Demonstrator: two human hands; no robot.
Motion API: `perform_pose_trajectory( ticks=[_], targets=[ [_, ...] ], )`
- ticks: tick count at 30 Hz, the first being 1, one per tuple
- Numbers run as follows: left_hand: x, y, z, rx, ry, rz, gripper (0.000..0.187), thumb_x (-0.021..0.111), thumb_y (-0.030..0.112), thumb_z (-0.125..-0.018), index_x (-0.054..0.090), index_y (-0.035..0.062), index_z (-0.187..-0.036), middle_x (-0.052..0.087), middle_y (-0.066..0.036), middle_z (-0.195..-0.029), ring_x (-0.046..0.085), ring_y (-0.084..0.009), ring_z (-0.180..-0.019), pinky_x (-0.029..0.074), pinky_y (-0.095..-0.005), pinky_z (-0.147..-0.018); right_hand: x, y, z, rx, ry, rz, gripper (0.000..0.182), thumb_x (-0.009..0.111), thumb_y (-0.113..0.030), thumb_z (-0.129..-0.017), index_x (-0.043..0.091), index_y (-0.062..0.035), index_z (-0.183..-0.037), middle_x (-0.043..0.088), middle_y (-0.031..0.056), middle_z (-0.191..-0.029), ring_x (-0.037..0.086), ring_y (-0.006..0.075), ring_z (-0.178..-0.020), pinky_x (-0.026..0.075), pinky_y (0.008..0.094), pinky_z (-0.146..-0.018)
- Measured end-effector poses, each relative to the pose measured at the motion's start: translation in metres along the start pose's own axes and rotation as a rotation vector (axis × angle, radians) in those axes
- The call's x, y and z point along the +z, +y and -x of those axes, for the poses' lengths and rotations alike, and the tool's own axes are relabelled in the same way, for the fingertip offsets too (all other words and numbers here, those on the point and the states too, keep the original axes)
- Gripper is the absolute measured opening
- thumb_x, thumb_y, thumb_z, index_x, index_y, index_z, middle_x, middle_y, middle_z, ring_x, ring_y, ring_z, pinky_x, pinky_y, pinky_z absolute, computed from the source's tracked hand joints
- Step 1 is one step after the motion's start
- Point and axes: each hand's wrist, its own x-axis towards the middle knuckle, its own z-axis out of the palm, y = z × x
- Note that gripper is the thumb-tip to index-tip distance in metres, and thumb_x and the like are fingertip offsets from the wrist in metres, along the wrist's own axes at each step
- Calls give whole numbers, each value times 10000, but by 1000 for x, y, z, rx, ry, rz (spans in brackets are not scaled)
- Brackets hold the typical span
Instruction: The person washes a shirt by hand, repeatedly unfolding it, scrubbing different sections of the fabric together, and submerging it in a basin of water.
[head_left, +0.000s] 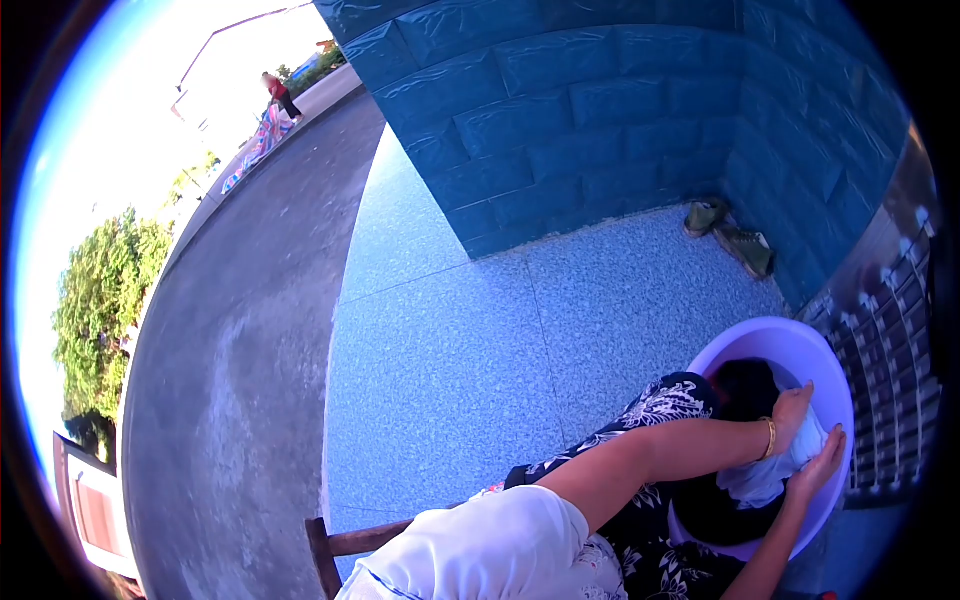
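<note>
A lilac plastic basin [845, 400] stands at the lower right, in front of my knees. A pale blue-white cloth [757, 484] is bunched inside it, beside dark fabric [746, 388]. My left hand [792, 414], with a gold bracelet at its wrist, is closed on the pale cloth's upper part. Lower down, my right hand [818, 468] grips the same cloth near the basin's far wall. The two hands are close together, and some fingers are hidden by cloth.
A pair of dark green shoes [742, 250] lies by the blue tiled wall [600, 120]. A metal grille [890, 370] stands beyond the basin. Wooden seat parts [368, 539] show below me. Far off, a person [281, 95] stands near a striped cloth [262, 143] along the road [240, 330].
</note>
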Motion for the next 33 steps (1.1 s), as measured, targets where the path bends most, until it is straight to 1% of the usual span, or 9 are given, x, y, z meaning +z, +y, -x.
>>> perform_pose_trajectory(
  ticks=[16, 18, 20, 24, 27, 29, 30, 32, 33],
  targets=[
    [2, -9, -1, -1, -76, 65, 381, 430, 412, -837, 528, 52, -759, 466, -8, -621, 462, -111, -566, 379, -268, -552, -5, -3, -5, 2, 59, 95, 505, 444, -380, -848, 436, 56, -1103, 491, 162, -1048, 513, 244, -918, 433, 348, -785],
    [1, -11, -2, -9, -95, 5, 386, 426, 428, -836, 521, 62, -760, 469, -9, -627, 459, -107, -567, 381, -267, -549, 3, -11, 4, -33, 11, 0, 396, 453, -352, -853, 493, 35, -923, 506, 96, -873, 516, 184, -795, 446, 310, -709],
    [1, -15, -5, 11, -69, 23, 392, 417, 441, -842, 472, 79, -702, 443, -1, -609, 441, -101, -550, 368, -263, -519, 9, -17, 16, -82, -28, 40, 331, 456, -310, -863, 402, -54, -660, 349, -9, -625, 374, 77, -591, 364, 238, -531],
    [-5, -5, 4, -31, -168, 66, 411, 441, 468, -824, 427, 100, -643, 387, 4, -568, 391, -97, -515, 346, -250, -481, 22, -23, 45, -396, -287, 194, 305, 486, -177, -852, 359, -42, -609, 299, -52, -557, 263, 36, -529, 231, 209, -452],
    [-19, -17, -6, -112, -294, -39, 406, 450, 418, -827, 445, 91, -586, 417, -5, -555, 397, -120, -476, 347, -277, -459, 26, -19, 51, -682, -279, 518, 282, 530, -165, -807, 423, 7, -610, 388, 104, -502, 367, 163, -422, 313, 264, -425],
    [-30, -43, -16, 497, -611, -582, 302, 478, 325, -812, 482, 78, -638, 448, -4, -600, 435, -129, -524, 355, -276, -481, 23, -10, 26, -801, -96, 626, 247, 496, -153, -814, 491, 4, -623, 476, 165, -551, 474, 307, -464, 369, 346, -449],
    [-23, -48, -8, 476, -632, -574, 302, 478, 325, -812, 482, 78, -638, 448, -4, -600, 435, -129, -524, 355, -276, -481, 12, -4, 5, -645, -20, 751, 281, 466, -191, -824, 510, -4, -619, 497, 170, -559, 493, 322, -488, 378, 384, -477],
    [-5, -46, 11, -396, -242, -71, 195, 428, 219, -820, 501, 101, -683, 528, -27, -628, 523, -190, -596, 393, -321, -509, -5, 19, -23, -587, 92, 868, 343, 438, -253, -834, 519, -11, -604, 509, 159, -548, 499, 331, -510, 377, 406, -503],
    [-2, -41, 15, -411, -248, -73, 195, 428, 219, -820, 501, 101, -683, 528, -27, -628, 523, -190, -596, 393, -321, -509, -7, 23, -23, -536, 77, 875, 354, 439, -267, -833, 521, -14, -600, 510, 156, -544, 504, 330, -519, 377, 407, -508]
  ],
)
